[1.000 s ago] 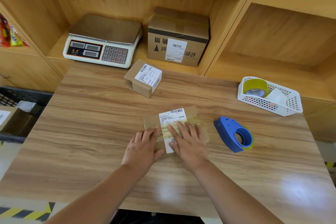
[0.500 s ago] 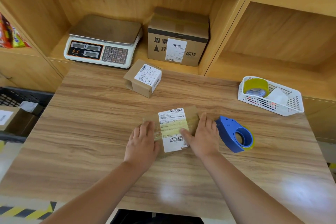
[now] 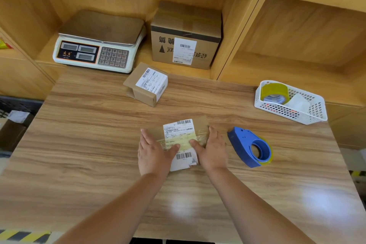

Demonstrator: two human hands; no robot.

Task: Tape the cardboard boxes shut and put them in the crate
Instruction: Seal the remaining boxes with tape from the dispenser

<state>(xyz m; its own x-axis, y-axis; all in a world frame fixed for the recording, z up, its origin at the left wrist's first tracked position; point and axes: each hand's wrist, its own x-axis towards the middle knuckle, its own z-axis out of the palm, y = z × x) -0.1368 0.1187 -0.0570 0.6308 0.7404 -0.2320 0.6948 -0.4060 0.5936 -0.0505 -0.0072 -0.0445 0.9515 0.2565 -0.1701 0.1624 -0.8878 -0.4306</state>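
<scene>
The left hand [image 3: 153,152] and right hand [image 3: 213,150] slide off the top to flank the small box [image 3: 200,125] mid-table [image 3: 99,144], fingers straight and together, thumbs pressing the tape [image 3: 185,141], so it looks sealed and ready for the crate [image 3: 19,105].

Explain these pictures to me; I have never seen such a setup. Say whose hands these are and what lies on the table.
There is no machine: a person works with bare hands, and one camera worn on the head looks down at them. The left hand and right hand press flat against the two sides of a small labelled cardboard box, fingers straight, thumbs on top. Also on the table: a blue tape dispenser, another small box and a white basket holding a tape roll. A scale sits on the shelf behind.
</scene>
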